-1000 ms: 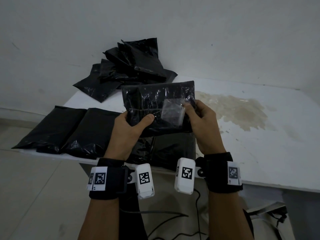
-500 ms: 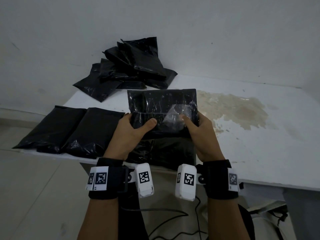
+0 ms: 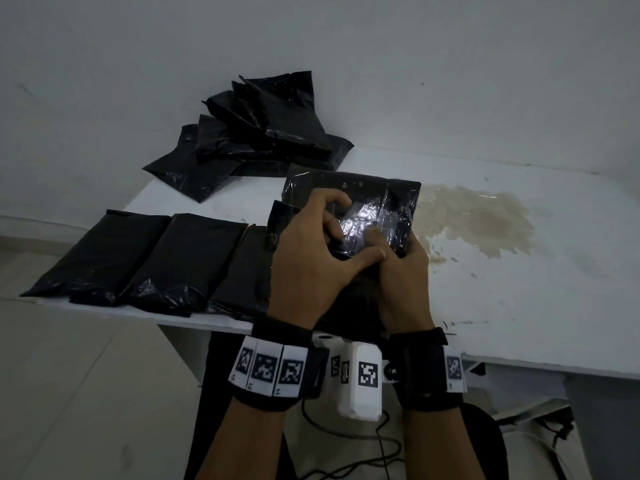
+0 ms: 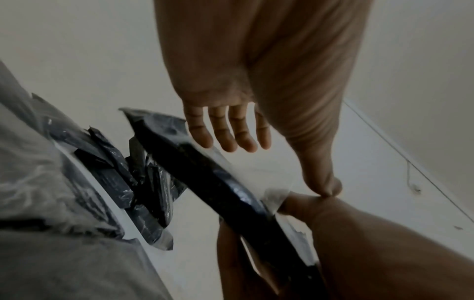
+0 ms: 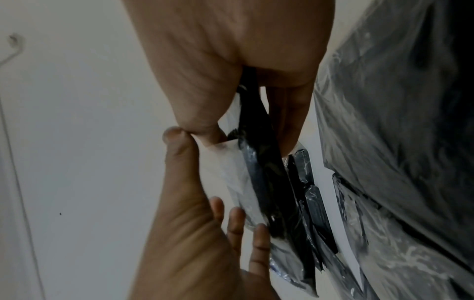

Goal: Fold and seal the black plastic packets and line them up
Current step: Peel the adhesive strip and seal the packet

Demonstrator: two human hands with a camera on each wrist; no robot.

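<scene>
- At the table's [image 3: 519, 306] near left edge I saw a row of folded packets [image 3: 145, 258] lying side by side; a loose pile of packets [image 3: 263, 133] sat at the far left.
- My left hand [image 3: 311, 258] lay over the held packet [image 3: 398, 202], fingers curved and pressing its glossy face, thumb touching the right thumb.
- My right hand [image 3: 405, 271] gripped that packet's near right corner, raised above the table's near edge.
- A brown stain [image 3: 485, 216] spread to the right.
</scene>
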